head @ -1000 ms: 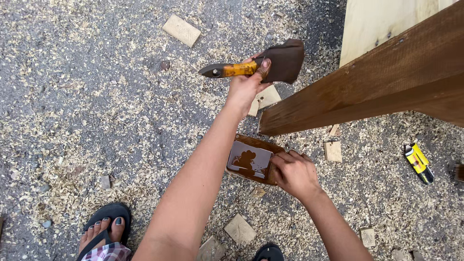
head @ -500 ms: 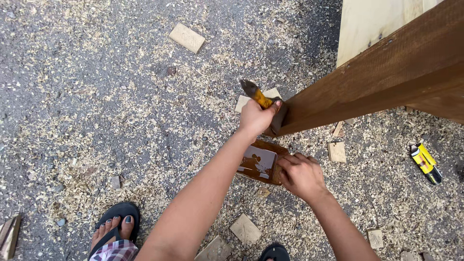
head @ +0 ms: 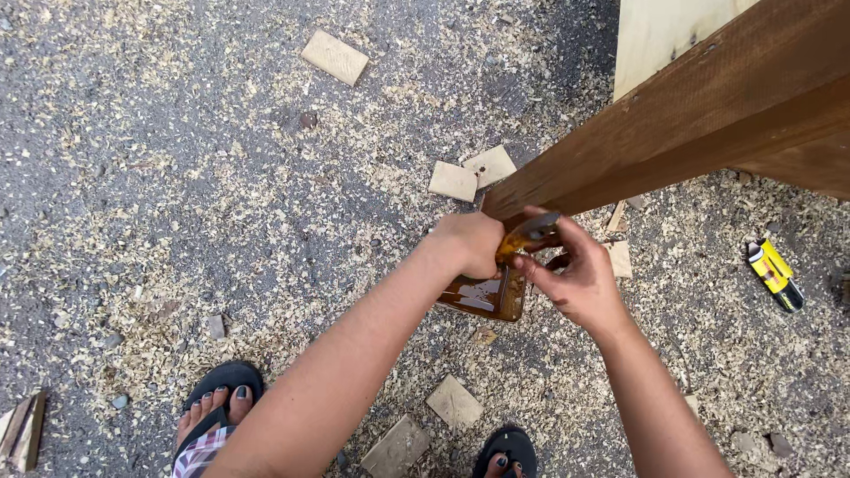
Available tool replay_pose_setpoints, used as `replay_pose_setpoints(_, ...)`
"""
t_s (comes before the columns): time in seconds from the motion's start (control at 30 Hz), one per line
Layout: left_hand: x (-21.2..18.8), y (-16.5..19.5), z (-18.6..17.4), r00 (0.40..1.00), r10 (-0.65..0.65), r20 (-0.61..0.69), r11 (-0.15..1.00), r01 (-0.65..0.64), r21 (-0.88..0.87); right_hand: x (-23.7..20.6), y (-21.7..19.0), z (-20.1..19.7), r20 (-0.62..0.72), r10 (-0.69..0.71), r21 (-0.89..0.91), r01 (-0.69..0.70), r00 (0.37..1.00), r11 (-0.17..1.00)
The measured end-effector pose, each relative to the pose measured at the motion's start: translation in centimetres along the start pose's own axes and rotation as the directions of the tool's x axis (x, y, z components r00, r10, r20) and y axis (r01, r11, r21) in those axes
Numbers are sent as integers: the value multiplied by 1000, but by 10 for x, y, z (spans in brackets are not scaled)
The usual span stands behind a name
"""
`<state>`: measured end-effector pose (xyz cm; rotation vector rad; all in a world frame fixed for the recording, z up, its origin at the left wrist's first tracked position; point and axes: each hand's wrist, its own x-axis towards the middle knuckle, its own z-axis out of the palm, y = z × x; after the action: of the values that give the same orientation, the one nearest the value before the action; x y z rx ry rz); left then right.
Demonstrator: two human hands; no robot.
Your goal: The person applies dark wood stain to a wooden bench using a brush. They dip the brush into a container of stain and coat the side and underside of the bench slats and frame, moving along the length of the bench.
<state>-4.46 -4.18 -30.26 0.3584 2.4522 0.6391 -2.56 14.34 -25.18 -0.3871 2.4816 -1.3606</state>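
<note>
Overhead, the long dark-brown stained timber beam (head: 708, 115) slants from the upper right corner down to its cut end near the frame's middle; every place below is told from that beam. Behind its upper stretch stands a pale unstained plywood panel (head: 660, 31). Under the beam spreads grey gravel ground strewn with pale wood shavings (head: 177, 177).

Just below the beam's cut end sits the small rectangular tray of brown stain (head: 485, 296), partly hidden by the forearms. The left hand (head: 474, 243) is fisted, fingers together around the yellow-orange brush handle (head: 513, 243), right at the beam's lower end. The right hand (head: 580, 279), just under the beam's underside, has its fingers loosely spread and pinches the metal ferrule end of the same brush; the bristles cannot be made out.

Two pale square wood offcuts (head: 471, 174) lie touching each other just left of the beam's end, and another pale offcut (head: 335, 57) lies well off to the upper left. A yellow-and-black hand tool (head: 775, 274) lies below the beam's right part. Far below the beam are black sandals on feet with dark-painted toenails (head: 217, 398).
</note>
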Motion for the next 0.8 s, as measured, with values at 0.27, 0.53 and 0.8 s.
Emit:
replay_pose_setpoints(0.27, -11, -31, 12, 999, 23, 26, 991, -19, -135, -25, 34, 14, 96, -227, -311, 246, 969, 918)
replay_pose_setpoints(0.53, -5, -50, -20, 865, -310, -394, 929, 188, -317, -13, 52, 25, -102, -399, -416, 325, 911, 849)
replay_pose_setpoints(0.8, -7, -51, -11, 878, -375, -297, 908, 283, -309, 24, 73, 54, -121, -300, -484, 208, 946, 850)
